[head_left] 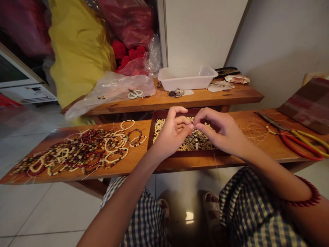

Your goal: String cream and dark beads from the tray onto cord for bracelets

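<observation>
Above a dark red tray (149, 140) of loose cream and brown beads (205, 140), my two hands meet fingertip to fingertip. Thumb and forefinger of my left hand (174, 130) pinch together at the end of a small bead string (195, 139), its other fingers loosely curled. My right hand (218, 128) pinches at the same spot from the other side. The string hangs down from the fingertips over the tray, with pale and dark beads on it. The cord between the fingers is mostly hidden.
On the bench's left lies a heap of bead bracelets (84, 151). Pliers with red and yellow handles (295, 140) and loose cord (254, 132) lie right. The rear bench (236, 97) bears a white plastic tub (187, 82), scissors (135, 94) and a clear bag (115, 85).
</observation>
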A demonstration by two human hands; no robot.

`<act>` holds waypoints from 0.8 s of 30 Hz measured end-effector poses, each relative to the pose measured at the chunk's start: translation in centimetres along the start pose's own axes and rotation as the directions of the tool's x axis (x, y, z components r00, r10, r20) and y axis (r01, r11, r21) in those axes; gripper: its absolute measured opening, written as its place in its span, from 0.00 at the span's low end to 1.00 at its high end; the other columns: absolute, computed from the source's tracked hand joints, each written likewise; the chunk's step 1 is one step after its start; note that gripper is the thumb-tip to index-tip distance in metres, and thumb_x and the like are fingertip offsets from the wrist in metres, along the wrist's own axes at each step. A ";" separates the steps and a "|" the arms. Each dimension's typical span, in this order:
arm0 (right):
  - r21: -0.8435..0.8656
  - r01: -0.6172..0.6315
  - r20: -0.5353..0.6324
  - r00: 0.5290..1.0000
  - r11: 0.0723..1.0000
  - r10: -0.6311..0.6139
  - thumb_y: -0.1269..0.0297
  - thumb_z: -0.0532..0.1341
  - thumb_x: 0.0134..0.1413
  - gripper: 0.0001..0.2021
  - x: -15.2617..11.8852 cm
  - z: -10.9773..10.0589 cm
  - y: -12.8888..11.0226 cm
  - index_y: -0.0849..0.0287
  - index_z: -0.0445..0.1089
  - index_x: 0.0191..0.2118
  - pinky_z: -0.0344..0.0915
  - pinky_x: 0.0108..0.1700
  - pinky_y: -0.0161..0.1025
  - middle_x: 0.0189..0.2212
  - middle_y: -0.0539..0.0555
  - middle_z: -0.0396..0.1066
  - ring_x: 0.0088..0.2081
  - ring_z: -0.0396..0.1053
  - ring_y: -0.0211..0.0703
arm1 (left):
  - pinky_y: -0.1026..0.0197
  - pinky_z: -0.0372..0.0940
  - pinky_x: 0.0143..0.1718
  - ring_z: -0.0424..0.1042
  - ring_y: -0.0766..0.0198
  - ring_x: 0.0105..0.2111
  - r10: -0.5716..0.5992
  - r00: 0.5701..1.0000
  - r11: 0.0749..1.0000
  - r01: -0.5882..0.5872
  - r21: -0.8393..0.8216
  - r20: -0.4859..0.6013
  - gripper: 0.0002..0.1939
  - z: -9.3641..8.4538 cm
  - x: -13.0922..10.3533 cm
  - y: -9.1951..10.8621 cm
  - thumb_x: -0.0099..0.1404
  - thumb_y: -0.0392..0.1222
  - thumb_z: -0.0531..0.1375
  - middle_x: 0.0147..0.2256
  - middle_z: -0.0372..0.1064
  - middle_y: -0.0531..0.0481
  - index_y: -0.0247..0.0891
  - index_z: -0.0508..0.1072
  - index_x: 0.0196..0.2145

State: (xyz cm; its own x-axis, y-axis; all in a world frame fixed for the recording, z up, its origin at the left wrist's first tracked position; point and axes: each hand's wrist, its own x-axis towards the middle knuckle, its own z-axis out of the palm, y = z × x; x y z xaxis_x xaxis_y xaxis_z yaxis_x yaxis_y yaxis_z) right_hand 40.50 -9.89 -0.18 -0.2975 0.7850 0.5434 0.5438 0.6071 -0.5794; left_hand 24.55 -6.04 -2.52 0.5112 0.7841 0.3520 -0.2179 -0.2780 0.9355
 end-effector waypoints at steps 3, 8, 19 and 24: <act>0.100 -0.059 -0.017 0.998 0.993 0.061 0.69 0.56 0.56 0.02 0.1 0.0 0.0 0.59 0.63 0.33 0.59 0.32 0.33 0.28 0.49 0.64 0.30 0.61 0.35 | 0.65 0.65 0.33 0.68 0.71 0.27 -0.013 0.999 0.999 0.014 -0.037 0.030 0.16 -0.1 0.0 0.3 0.59 0.36 0.59 0.28 0.64 0.56 0.42 0.56 0.41; 0.149 -0.134 0.027 0.991 0.980 0.131 0.67 0.57 0.56 0.04 0.2 -0.2 -0.2 0.60 0.65 0.33 0.59 0.32 0.33 0.28 0.49 0.66 0.29 0.62 0.35 | 0.66 0.64 0.34 0.69 0.71 0.29 -0.033 0.997 0.999 0.035 -0.030 0.065 0.17 -0.2 -0.2 0.2 0.58 0.37 0.61 0.32 0.66 0.53 0.41 0.58 0.41; 0.363 -0.258 0.084 0.966 0.895 0.245 0.66 0.62 0.52 0.11 0.1 0.4 0.7 0.56 0.57 0.38 0.63 0.32 0.34 0.27 0.48 0.64 0.29 0.64 0.35 | 0.67 0.64 0.30 0.69 0.73 0.23 -0.124 0.988 0.992 0.120 -0.047 -0.095 0.15 -0.1 0.4 0.3 0.54 0.28 0.60 0.24 0.66 0.58 0.39 0.59 0.36; 0.075 -0.253 0.132 0.961 0.964 0.242 0.62 0.59 0.54 0.07 0.2 0.3 0.9 0.60 0.64 0.35 0.61 0.32 0.35 0.28 0.51 0.68 0.29 0.64 0.36 | 0.67 0.64 0.28 0.69 0.71 0.23 -0.054 0.993 0.994 0.064 0.090 -0.108 0.14 -0.1 0.2 -0.2 0.56 0.30 0.59 0.23 0.65 0.58 0.40 0.58 0.36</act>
State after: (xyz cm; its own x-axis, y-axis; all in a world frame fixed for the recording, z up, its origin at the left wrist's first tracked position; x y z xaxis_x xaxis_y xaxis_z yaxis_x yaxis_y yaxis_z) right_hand 40.72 -9.16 -0.82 -0.2576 0.9179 0.3018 0.5413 0.3958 -0.7418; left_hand 24.57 -5.73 -2.66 0.4295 0.8533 0.2955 -0.1088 -0.2760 0.9550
